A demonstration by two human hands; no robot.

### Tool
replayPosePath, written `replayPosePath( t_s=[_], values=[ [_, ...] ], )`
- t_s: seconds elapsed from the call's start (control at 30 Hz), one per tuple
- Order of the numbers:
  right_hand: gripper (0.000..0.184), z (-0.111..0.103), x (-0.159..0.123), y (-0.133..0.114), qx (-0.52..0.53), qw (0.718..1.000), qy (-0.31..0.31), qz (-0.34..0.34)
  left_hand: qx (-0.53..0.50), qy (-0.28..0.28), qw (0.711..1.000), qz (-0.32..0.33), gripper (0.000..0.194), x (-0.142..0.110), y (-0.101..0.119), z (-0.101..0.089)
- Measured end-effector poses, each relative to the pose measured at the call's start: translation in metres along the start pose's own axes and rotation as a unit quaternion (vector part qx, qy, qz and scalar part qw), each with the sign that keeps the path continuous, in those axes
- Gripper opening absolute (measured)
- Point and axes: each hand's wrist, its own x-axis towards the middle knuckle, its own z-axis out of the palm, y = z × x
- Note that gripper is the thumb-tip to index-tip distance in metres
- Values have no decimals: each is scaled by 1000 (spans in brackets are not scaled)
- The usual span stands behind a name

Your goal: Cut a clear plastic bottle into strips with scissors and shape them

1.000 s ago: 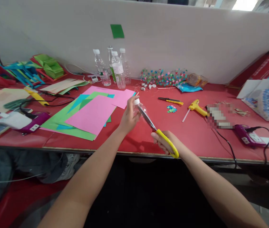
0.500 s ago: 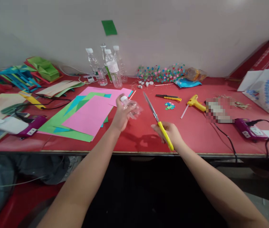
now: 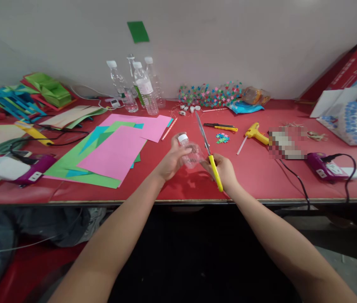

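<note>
The clear top part of a plastic bottle (image 3: 191,154), with its white cap on, is gripped in my left hand (image 3: 172,159) over the red table. It lies tilted, cap up and to the left, its cut end toward my right hand. Yellow-handled scissors (image 3: 215,173) are in my right hand (image 3: 225,170), their blades together and pointing up and away. The fingertips of my right hand are close to the cut end of the bottle top; whether they touch it I cannot tell.
Pink, green and blue paper sheets (image 3: 112,153) lie to the left. Several plastic bottles (image 3: 147,94) stand by the wall. Right of the scissors are a utility knife (image 3: 221,126), foam stars (image 3: 222,138) and a yellow glue gun (image 3: 256,132) with its cord. Purple power strips (image 3: 326,167) sit at both sides.
My left hand has moved right with the bottle top, bringing it close to my right hand. The scissors have shifted slightly left and stand more upright. The view has turned a little.
</note>
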Motion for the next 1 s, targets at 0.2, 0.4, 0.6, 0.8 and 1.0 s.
replayPosePath(
  t_s=[0.2, 0.4, 0.6, 0.8, 1.0],
  values=[
    [38, -3, -1, -2, -7, 1000, -4, -8, 25, 7, 1000, -3, 64, 0, 0, 1],
    [38, 0, -3, -3, -49, 998, 6, -44, 31, 4, 1000, 5, 64, 0, -3, 1],
    [33, -2, -3, -2, -24, 999, 4, -35, 50, -12, 999, 0, 61, 0, -3, -3],
    [34, -3, -1, 0, -29, 999, 5, -30, 87, -19, 996, 8, 59, 1, -4, -4],
    [33, 1, -7, -4, -107, 992, -2, -68, 140, 10, 987, 81, 64, 7, -18, -4]
  ],
)
